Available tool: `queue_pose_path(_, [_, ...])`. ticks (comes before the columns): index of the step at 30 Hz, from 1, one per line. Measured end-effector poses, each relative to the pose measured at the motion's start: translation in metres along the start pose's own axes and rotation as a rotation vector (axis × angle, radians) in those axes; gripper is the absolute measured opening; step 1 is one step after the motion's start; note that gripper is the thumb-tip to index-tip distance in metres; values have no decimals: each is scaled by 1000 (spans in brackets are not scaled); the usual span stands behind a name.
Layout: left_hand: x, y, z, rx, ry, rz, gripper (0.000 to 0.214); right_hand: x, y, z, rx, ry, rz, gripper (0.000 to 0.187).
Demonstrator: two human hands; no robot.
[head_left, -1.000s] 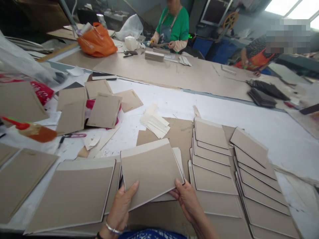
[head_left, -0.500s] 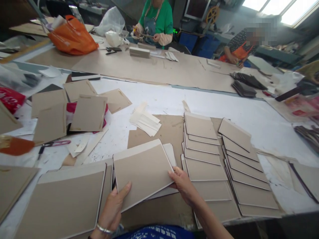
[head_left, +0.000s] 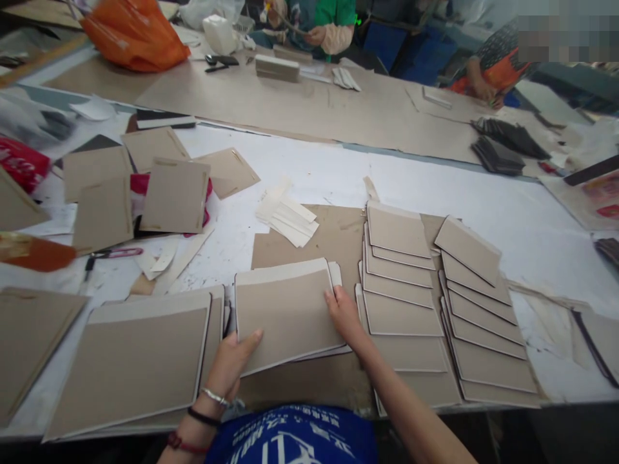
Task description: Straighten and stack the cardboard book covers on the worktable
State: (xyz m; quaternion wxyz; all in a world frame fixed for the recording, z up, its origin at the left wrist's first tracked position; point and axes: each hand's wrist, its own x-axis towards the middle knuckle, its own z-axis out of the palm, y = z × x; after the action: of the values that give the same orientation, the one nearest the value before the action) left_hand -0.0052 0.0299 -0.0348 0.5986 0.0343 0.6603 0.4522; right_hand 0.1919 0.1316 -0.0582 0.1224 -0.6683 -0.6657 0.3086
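A beige rectangular panel [head_left: 285, 316] with a pale strip along its far edge and dark-trimmed sides is held in front of me. My left hand [head_left: 236, 361] grips its near left corner, thumb on top. On its right edge, my right hand [head_left: 342, 314] is closed with the thumb above and the other fingers underneath. A similar panel lies beneath it, its edge showing at the right. To the left rests a stack of larger panels [head_left: 145, 361]. Two overlapping rows of panels, the nearer row [head_left: 401, 312] and the farther row [head_left: 488, 322], fan out at the right.
Loose boards [head_left: 176, 193], an orange-handled brush [head_left: 36, 251] and a pink cutter [head_left: 118, 252] lie at the left. Paper strips [head_left: 290, 219] sit beyond the held panel. Across the long table [head_left: 290, 109], with an orange bag [head_left: 135, 38], two people work.
The held panel has levelled and now lies nearly square over the panel beneath. Both hands have moved slightly with it. My view has tilted downward.
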Motion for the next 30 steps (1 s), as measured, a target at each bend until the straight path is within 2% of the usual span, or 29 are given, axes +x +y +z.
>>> queue_pose_path(4, [-2,1,3,23,28,19,25,3,0,0,27,-12,17,21])
queue_pose_path(10, [-7,2,-9,-107,-153,-52,36,5,2,2,126,-39,20,23])
queue_pose_path(15, [-6,4,-17,-247,-235,-110,35,3,4,2,162,-43,1,25])
queue_pose_path(21, [2,-2,-12,-212,-127,-40,31,4,4,5,191,-14,15,25])
queue_pose_path(27, [-2,1,-6,-140,-46,-24,32,2,0,4,178,44,51,25])
queue_pose_path(30, [0,6,-6,-110,-46,-30,34,1,-3,-1,294,38,70,25])
